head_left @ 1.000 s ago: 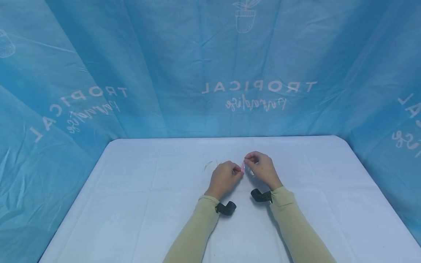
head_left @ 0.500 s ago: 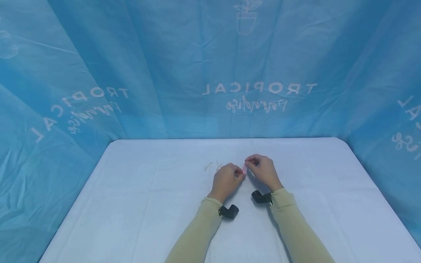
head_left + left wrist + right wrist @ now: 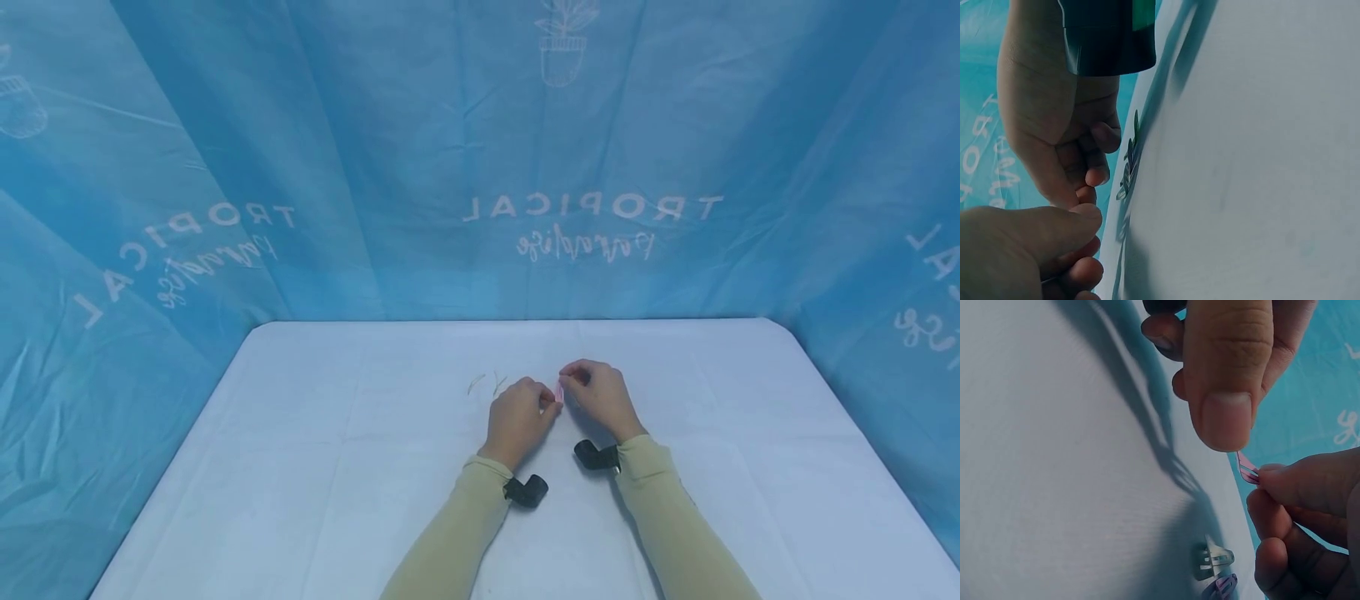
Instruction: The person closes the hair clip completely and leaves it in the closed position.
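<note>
A small pink hair clip [image 3: 559, 392] is held up between the two hands. My left hand [image 3: 517, 423] pinches its near end, with the thumb pointing right. At its far end my right hand [image 3: 603, 398] pinches it between thumb and finger. In the right wrist view the pink clip shows partly, and its slotted body looks narrow. Below the right hand in that view, a whitish clip-like piece [image 3: 1213, 558] and a purple one [image 3: 1224, 586] lie on the table. Fingers cover much of the pink clip.
White cloth covers the table [image 3: 300, 500]. Thin gold-coloured pieces [image 3: 499, 383] lie left of the left hand. In the left wrist view, slender leaf-shaped pieces [image 3: 1129, 161] lie near the right hand. Blue printed curtain [image 3: 420, 275] stands along the back and sides.
The left hand has shifted slightly right. Both hands keep their pinch on the pink hair clip. The white piece beneath the right hand is less visible. The head view has tilted a little.
</note>
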Demonstrator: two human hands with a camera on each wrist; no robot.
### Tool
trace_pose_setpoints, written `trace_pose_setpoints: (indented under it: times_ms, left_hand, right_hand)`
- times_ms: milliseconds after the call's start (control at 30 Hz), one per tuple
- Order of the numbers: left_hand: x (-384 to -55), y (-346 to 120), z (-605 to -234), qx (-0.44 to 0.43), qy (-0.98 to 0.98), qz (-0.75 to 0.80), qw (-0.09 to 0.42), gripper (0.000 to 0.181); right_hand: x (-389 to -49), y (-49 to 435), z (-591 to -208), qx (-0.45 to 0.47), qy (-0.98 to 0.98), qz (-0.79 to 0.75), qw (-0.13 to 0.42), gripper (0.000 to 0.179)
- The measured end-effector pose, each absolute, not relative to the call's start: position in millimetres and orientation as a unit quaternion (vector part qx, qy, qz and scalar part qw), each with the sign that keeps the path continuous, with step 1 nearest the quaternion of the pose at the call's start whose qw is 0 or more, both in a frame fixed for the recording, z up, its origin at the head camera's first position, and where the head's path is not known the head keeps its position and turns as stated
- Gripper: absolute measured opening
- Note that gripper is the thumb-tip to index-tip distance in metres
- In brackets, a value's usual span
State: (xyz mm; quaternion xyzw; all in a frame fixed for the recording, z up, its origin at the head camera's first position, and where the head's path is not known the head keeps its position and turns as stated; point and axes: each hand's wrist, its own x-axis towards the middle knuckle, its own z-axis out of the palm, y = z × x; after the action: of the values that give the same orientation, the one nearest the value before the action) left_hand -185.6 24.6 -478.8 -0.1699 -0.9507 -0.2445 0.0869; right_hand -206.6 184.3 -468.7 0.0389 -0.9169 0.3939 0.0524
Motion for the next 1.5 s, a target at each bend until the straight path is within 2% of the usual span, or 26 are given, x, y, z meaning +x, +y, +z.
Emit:
trace_pose_setpoints:
  times_ms: [667, 1067, 1500]
  left_hand:
    - [-183.6, 27.2, -481.3, -0.16, -0.953, -0.238, 0.095, 0.021]
    - [-185.0, 29.6, -480.5, -0.145, -0.956, -0.238, 0.094, 0.02]
    - [-187.5, 29.2, -482.8, -0.144, -0.952, -0.253, 0.091, 0.021]
  right_hand:
    - [-204.3, 183.8, -473.1, 0.061, -0.936, 0.342, 0.061, 0.019]
    - [-206.0, 183.4, -475.4, 0.045, -0.942, 0.33, 0.042, 0.02]
    - [-206.8, 184.1, -475.7, 0.053, -0.941, 0.331, 0.048, 0.021]
